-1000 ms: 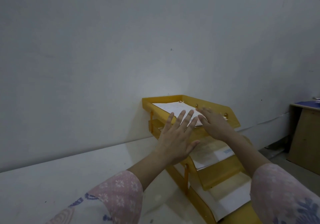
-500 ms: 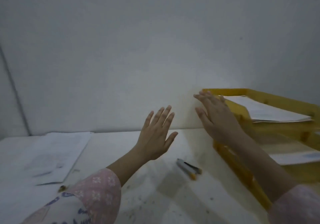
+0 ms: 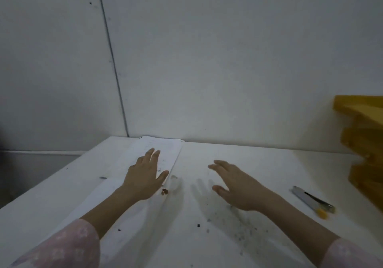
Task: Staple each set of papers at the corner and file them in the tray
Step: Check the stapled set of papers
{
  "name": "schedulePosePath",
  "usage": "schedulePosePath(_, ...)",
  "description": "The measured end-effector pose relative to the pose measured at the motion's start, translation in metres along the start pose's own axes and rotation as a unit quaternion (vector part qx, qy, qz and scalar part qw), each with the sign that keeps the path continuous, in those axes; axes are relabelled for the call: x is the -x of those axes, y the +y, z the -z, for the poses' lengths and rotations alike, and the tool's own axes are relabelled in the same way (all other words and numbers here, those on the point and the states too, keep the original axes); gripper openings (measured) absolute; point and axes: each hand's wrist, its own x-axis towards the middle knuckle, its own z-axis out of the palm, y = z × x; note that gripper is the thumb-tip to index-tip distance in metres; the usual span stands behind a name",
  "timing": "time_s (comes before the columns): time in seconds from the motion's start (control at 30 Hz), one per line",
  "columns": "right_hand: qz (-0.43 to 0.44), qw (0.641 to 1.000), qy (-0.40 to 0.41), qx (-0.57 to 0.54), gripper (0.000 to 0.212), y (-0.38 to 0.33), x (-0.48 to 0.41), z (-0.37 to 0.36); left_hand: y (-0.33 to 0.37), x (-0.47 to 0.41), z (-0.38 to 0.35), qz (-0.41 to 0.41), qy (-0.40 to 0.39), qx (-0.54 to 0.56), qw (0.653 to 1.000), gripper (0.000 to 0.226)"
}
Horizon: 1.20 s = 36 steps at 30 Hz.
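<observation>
Left hand [image 3: 145,177] spread flat over papers [image 3: 159,151], right hand [image 3: 238,187] spread above table [image 3: 248,236], stapler [image 3: 313,201] beside yellow tray [image 3: 364,135], contents unseen

White table [image 3: 259,164], stack of papers [image 3: 165,149] at far left, stapler [image 3: 313,201] at right, yellow tray [image 3: 364,143] at right edge

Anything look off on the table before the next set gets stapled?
Dark specks litter the table near the right hand, and small brown bits lie by the left hand at the edge of the papers; what they are is unclear. The stapler lies near the tray. Nothing looks damaged.
</observation>
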Motion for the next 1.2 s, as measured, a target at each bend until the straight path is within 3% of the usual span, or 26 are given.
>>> schedulePosePath(0.17, 0.02, 0.997, -0.072, -0.025, 0.057, -0.034, -0.01, -0.037, -0.058, 0.02, -0.007, 0.128, -0.092, 0.006, 0.987, 0.073)
schedulePosePath(0.43, 0.067, 0.995, -0.066, -0.014, 0.057, -0.078, -0.013, -0.063, -0.116, 0.04, -0.015, 0.271, -0.145, 0.004, 0.952, 0.085)
schedulePosePath(0.83, 0.05, 0.995, -0.084, -0.019, 0.073, -0.121, -0.017, -0.079, -0.131, 0.031, -0.005, 0.294, -0.143, 0.025, 0.945, 0.09)
schedulePosePath(1.03, 0.037, 0.994, -0.102, 0.003, 0.078, -0.125, -0.015, -0.08, -0.135, 0.026, 0.003, 0.315, -0.135, 0.126, 0.931, 0.086)
schedulePosePath(1.2, 0.033, 0.992, -0.119, 0.018, 0.076, -0.127, -0.014, -0.077, -0.136, 0.023, 0.007, 0.319, -0.15, 0.2, 0.914, 0.065)
